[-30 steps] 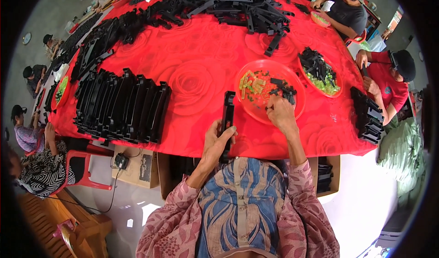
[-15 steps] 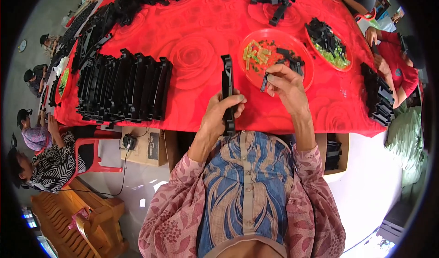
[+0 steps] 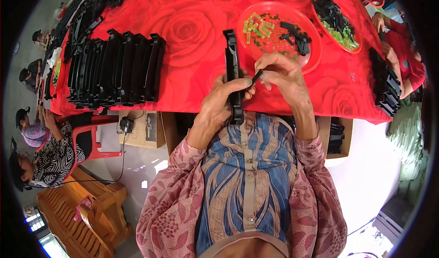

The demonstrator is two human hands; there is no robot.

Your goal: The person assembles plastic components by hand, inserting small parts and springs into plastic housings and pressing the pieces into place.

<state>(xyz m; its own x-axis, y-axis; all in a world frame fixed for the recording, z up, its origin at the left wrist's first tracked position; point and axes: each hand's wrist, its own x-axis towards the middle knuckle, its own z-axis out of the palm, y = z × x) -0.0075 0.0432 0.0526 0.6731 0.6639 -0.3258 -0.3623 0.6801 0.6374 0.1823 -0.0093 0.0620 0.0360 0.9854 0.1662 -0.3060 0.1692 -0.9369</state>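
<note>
My left hand (image 3: 220,95) is closed around a long black plastic part (image 3: 232,59), which stands nearly upright in the picture over the table's near edge. Between thumb and fingertips, my right hand (image 3: 284,77) pinches a small black plastic strip (image 3: 257,77). The strip's lower end is beside the long part, close to my left thumb; whether they touch I cannot tell. Beyond my right hand lies a round red tray (image 3: 315,61) with small black pieces (image 3: 299,41), yellow-green translucent pieces (image 3: 258,26) and tiny green bits.
A row of similar long black parts (image 3: 116,70) stands at the left on the red tablecloth (image 3: 187,29). A second tray (image 3: 354,49) with black and green pieces is at the right, near a co-worker in red (image 3: 407,52). Cardboard boxes (image 3: 139,132) sit under the table.
My right hand has brought the small strip left, from over the tray's edge to beside the long part. The whole view has shifted, so the table appears higher.
</note>
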